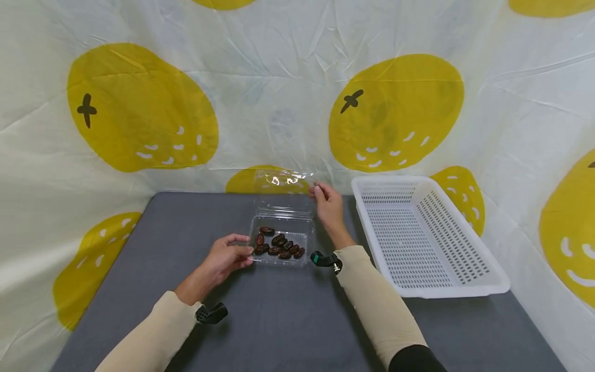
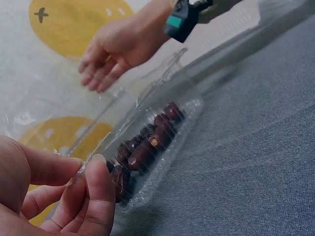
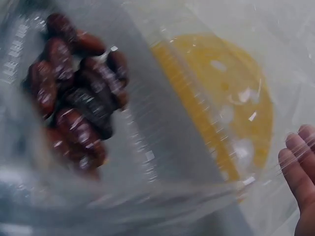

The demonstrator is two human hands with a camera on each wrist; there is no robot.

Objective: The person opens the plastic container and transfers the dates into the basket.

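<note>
A clear plastic clamshell container (image 1: 299, 235) sits on the table with its hinged lid (image 1: 284, 181) raised at the back. Several dark brown dates (image 1: 284, 246) lie in its base, mostly toward the front. My left hand (image 1: 228, 254) pinches the near left rim of the base between thumb and fingers, as the left wrist view also shows. At the lid's right edge, my right hand (image 1: 330, 209) grips the thin plastic with thumb and fingertips. Seen from the right wrist, fingers (image 3: 297, 169) show behind the see-through lid edge.
To the right stands a white perforated plastic basket (image 1: 409, 248), close beside my right forearm. The grey table (image 1: 279, 320) ends at a white backdrop (image 1: 274, 103) printed with yellow fruit. Both wrists carry a small black camera mount (image 1: 211, 313).
</note>
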